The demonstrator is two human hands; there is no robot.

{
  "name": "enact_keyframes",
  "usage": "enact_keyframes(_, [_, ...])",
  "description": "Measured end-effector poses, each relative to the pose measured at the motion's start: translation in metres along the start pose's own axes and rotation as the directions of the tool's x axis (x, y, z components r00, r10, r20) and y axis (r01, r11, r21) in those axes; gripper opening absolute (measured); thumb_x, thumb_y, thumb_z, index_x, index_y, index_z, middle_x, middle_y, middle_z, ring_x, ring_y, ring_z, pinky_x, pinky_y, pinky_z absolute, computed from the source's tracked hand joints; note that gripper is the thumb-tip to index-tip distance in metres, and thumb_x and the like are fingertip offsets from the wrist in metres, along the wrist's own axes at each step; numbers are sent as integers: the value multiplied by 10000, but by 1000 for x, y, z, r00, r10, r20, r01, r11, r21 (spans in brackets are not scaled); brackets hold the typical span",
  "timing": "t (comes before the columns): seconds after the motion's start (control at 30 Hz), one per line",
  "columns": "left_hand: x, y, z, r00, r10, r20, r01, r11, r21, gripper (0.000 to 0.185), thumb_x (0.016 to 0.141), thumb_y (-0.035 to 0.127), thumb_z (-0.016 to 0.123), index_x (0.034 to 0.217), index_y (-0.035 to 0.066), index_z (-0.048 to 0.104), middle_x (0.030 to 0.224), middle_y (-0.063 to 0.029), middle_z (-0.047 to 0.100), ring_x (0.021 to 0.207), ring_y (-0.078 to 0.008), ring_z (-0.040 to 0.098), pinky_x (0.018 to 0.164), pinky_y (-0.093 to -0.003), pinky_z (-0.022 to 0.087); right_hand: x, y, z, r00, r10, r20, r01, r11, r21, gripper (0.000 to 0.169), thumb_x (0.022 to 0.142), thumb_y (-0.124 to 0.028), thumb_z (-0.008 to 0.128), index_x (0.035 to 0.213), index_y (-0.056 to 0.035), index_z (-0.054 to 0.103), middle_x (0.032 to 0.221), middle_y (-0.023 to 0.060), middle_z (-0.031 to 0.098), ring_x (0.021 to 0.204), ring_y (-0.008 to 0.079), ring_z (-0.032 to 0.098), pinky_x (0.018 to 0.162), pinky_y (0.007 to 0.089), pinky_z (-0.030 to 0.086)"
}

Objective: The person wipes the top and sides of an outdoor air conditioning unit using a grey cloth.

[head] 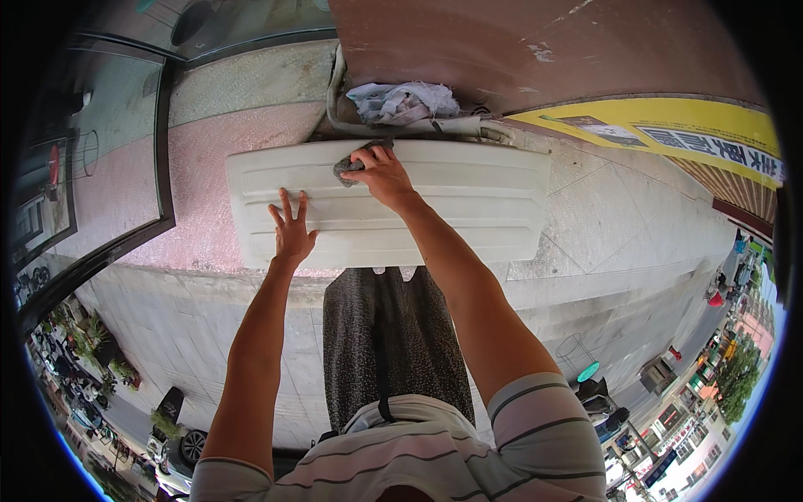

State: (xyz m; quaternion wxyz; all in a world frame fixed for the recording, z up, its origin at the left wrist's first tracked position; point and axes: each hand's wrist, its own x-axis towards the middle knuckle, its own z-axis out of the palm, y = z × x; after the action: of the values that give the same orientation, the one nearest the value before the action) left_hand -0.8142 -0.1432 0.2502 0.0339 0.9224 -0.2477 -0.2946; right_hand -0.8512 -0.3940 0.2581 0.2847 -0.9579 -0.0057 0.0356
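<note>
A long white ribbed panel [389,248] lies before me, apparently the top of an outdoor air-conditioner unit. My right hand [384,176] grips a crumpled dark grey cloth [346,170] and presses it on the panel near its far edge, left of the middle. Part of the cloth is hidden under the fingers. On the panel's left half rests my left hand [292,235], its fingers spread and nothing held in it.
Behind the panel runs a pale wrapped pipe [342,122], with a crumpled white plastic sack [404,103] beside it. A brown wall [533,56] rises beyond. A dark-framed glass door [164,150] stands at left; a yellow sign [677,125] bearing writing is at right.
</note>
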Motion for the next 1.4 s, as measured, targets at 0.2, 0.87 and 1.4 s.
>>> enact_keyframes(0.2, [3, -5, 11, 999, 30, -12, -30, 1000, -1, 1038, 723, 137, 736, 1468, 272, 26, 1500, -202, -125, 1264, -636, 60, 870, -561, 491, -66, 77, -39, 988, 86, -125, -100, 989, -113, 409, 770, -33, 534, 977, -344, 701, 1112, -42, 497, 1074, 188, 439, 971, 329, 375])
enact_keyframes(0.87, [-30, 170, 37, 1000, -24, 8, 23, 999, 41, 780, 811, 261, 656, 1452, 269, 213, 1532, -95, -98, 1344, -486, 157, 930, -715, 296, -261, 216, -127, 784, 582, -216, -599, 801, -16, 571, 765, 86, 473, 1083, -346, 669, 1158, -10, 486, 1046, 240, 470, 916, 338, 456])
enact_keyframes(1.4, [-127, 181, 48, 965, -75, 252, 128, 972, -197, 670, 829, 349, 606, 1415, 169, 337, 1542, -79, 9, 1367, -331, 238, 997, -697, 207, -344, 157, -79, 565, 808, -166, -813, 579, 52, 589, 760, 58, 500, 1146, -368, 628, 1194, 18, 475, 1064, 257, 463, 899, 346, 459])
